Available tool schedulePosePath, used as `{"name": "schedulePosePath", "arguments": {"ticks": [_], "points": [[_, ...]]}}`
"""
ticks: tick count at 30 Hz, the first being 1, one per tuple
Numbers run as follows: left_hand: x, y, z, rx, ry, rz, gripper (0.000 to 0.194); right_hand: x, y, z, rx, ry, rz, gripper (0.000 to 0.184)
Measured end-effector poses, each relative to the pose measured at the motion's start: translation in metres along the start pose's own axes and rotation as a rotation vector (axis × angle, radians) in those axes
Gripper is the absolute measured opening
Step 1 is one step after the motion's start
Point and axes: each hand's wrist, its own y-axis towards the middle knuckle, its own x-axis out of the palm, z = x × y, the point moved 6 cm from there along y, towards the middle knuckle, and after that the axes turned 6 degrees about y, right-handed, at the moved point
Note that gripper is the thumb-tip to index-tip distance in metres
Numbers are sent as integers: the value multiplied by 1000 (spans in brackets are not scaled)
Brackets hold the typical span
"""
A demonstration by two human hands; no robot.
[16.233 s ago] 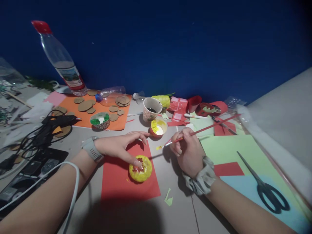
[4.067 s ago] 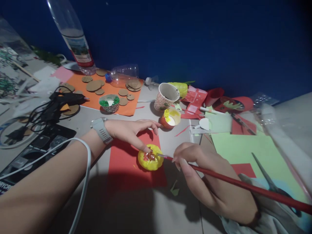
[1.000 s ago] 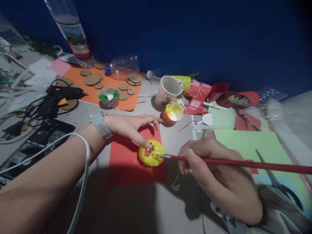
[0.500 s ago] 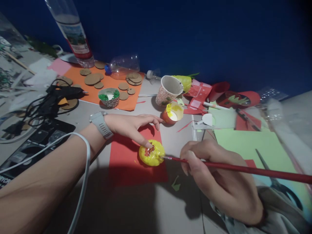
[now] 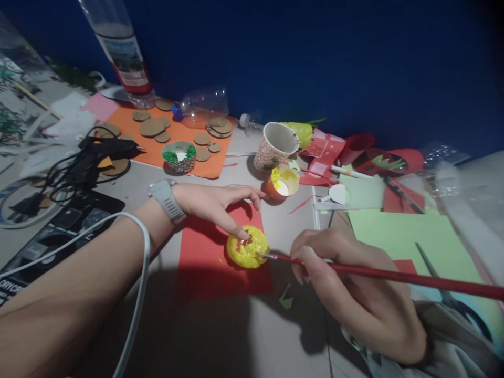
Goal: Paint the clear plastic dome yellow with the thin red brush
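On a red paper sheet (image 5: 205, 273) lies a small round piece covered in yellow paint (image 5: 252, 254), with a reddish bare patch near its middle. The thumb of my left hand (image 5: 220, 207) presses on that patch, while its other fingers stretch out apart toward a cut paper cup with yellow paint (image 5: 283, 184). Between thumb and fingers my right hand (image 5: 338, 278) grips a red paintbrush (image 5: 370, 273). The brush tip touches the right edge of the yellow piece. Just behind the yellow paint cup stands a taller patterned paper cup (image 5: 273, 149).
A cup of green paint (image 5: 179, 157) and cardboard discs (image 5: 153, 127) sit on orange paper (image 5: 214, 167). A glue gun (image 5: 112, 147) with tangled cord lies left. Tall bottle (image 5: 126, 58) stands behind. Scissors (image 5: 444, 294) rest on green paper at right. A white cable (image 5: 144, 262) crosses my left forearm.
The whole view has shifted slightly, so things sit a little further right. My left thumb stays on the yellow piece, and the brush tip remains at its right edge.
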Motion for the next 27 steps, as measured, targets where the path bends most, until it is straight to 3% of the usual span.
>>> {"name": "schedulePosePath", "arguments": {"ticks": [12,27], "points": [[1,0,-1,15,2,-1,43,6,1,-7,-75,45,7,15],[0,0,-1,-6,-16,-8,45,8,0,-4,-50,33,30,13]]}}
